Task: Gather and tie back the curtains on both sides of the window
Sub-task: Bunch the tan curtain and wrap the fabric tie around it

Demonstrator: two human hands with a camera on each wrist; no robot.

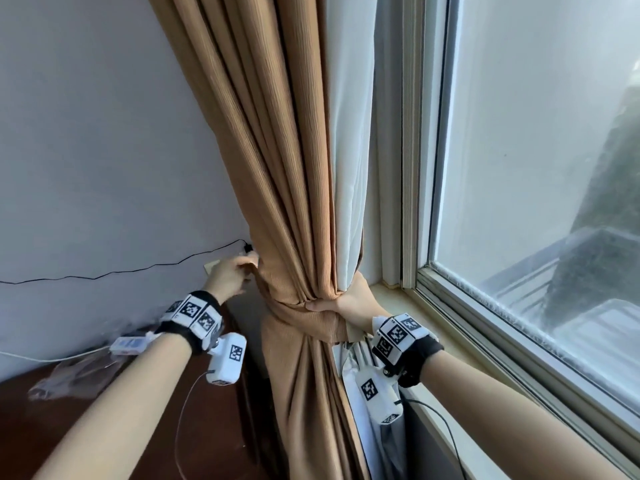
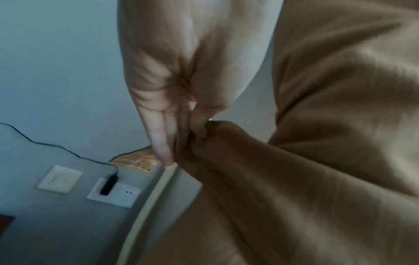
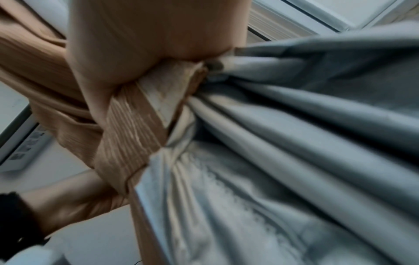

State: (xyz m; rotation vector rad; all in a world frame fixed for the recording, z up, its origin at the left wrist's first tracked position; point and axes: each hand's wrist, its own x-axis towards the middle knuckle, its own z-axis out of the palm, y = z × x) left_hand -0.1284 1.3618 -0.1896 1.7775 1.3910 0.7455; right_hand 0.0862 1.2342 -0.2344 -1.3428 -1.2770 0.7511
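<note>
A tan ribbed curtain (image 1: 273,174) with a pale grey lining (image 1: 349,150) hangs left of the window, bunched at sill height. A tie-back band (image 1: 298,317) of the same tan cloth wraps the bundle. My right hand (image 1: 346,303) grips the gathered curtain and band from the window side, thumb across the front. In the right wrist view the band (image 3: 129,136) crosses the grey lining (image 3: 283,125). My left hand (image 1: 232,275) is at the curtain's wall side and pinches the band's end (image 2: 204,141) between thumb and fingers (image 2: 158,139).
The window (image 1: 540,161) and its sill (image 1: 433,327) lie to the right. A wall socket with a black plug (image 2: 108,182) and a thin black cable (image 1: 121,271) are on the left wall. A dark wooden table (image 1: 121,420) with a plastic bag stands below.
</note>
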